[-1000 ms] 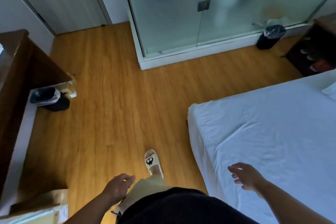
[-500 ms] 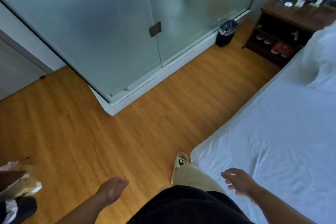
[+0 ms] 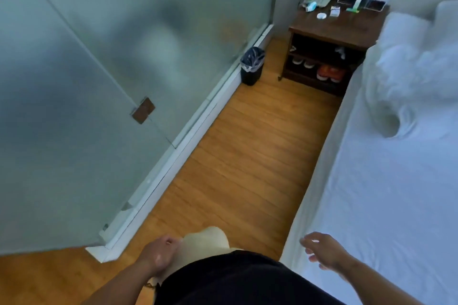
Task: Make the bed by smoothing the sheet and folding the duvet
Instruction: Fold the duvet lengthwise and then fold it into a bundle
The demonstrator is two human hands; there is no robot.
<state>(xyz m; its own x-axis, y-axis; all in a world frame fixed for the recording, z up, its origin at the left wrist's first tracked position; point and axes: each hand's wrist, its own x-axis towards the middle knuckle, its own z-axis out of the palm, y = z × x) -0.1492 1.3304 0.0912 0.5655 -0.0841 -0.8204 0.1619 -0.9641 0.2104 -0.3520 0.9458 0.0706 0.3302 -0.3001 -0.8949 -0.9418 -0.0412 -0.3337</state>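
Note:
The bed fills the right side, covered by a white sheet (image 3: 386,181) with light creases. A crumpled white duvet (image 3: 406,74) lies bunched at the head end, with a pillow (image 3: 446,15) behind it. My left hand (image 3: 158,252) hangs loosely curled beside my thigh, holding nothing. My right hand (image 3: 324,250) hovers with fingers spread over the near edge of the bed, not gripping the sheet.
A frosted glass partition (image 3: 99,82) runs along the left, leaving a narrow strip of wooden floor (image 3: 247,156). A black bin (image 3: 251,65) stands by the partition. A wooden nightstand (image 3: 329,39) with a phone, small items and shoes stands at the bed's head.
The view has swung right, from the foot of the bed to the aisle along its side. Both hands stay low and empty; the left one has curled in.

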